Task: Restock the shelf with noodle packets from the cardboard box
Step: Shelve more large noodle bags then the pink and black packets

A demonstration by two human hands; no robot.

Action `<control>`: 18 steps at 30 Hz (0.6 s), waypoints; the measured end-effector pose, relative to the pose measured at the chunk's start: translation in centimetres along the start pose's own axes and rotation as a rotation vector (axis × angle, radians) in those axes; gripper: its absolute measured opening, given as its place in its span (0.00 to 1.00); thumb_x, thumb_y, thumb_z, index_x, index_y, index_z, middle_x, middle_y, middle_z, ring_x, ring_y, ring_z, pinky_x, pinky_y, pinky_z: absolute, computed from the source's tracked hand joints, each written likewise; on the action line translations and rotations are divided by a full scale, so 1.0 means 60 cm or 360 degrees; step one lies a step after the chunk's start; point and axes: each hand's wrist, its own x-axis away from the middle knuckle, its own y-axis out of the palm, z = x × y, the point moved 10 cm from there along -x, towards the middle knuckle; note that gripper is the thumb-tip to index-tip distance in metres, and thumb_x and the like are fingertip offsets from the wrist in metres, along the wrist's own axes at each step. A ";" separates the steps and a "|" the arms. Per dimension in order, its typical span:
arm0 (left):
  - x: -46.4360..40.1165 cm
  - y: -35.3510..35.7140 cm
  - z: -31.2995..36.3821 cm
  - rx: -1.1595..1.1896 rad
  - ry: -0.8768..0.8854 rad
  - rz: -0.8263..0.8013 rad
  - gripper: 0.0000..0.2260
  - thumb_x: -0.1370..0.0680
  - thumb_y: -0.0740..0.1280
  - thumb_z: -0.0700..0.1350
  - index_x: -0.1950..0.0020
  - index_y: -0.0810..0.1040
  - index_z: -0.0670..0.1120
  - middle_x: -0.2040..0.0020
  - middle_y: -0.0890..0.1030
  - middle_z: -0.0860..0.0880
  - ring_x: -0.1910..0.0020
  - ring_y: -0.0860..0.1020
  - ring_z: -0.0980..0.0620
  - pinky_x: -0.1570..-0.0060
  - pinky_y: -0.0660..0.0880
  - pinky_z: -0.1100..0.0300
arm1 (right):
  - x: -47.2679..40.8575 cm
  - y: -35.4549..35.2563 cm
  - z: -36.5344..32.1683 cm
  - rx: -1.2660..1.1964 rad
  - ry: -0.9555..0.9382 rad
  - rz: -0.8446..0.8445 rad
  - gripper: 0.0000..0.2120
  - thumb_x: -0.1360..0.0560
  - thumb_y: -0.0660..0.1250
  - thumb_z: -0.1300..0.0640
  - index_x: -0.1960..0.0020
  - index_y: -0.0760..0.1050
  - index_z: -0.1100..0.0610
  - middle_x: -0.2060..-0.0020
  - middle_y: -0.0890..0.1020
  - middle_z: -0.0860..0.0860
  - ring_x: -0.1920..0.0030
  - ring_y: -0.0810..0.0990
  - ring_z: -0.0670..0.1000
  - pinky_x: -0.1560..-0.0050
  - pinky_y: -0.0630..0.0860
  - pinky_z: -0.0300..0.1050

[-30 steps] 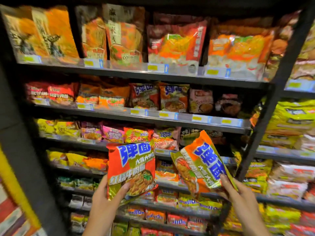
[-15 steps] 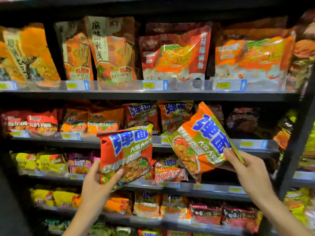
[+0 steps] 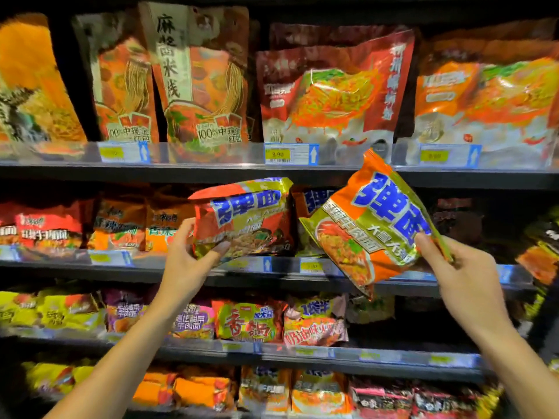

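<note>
Two noodle packets: left hand (image 3: pixel 184 261) grips the red packet (image 3: pixel 245 219), right hand (image 3: pixel 462 273) pinches the orange packet (image 3: pixel 372 225).

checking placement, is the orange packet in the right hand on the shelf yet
Not yet: the right hand pinches the orange packet, tilted, in front of the shelf.

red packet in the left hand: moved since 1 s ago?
Yes. The red packet went up, from level with the third shelf to the second shelf's slot, and now tilts back into it.
</note>
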 end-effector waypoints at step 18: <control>-0.077 0.101 -0.082 -0.0740 -0.0053 -0.0527 0.11 0.19 0.66 0.49 0.44 0.67 0.45 0.56 0.76 0.55 0.58 0.75 0.62 0.65 0.67 0.67 | -0.019 -0.010 0.011 0.0137 -0.0059 0.0166 0.09 0.21 0.66 0.52 0.47 0.83 0.55 0.61 0.82 0.26 0.57 0.80 0.30 0.58 0.73 0.24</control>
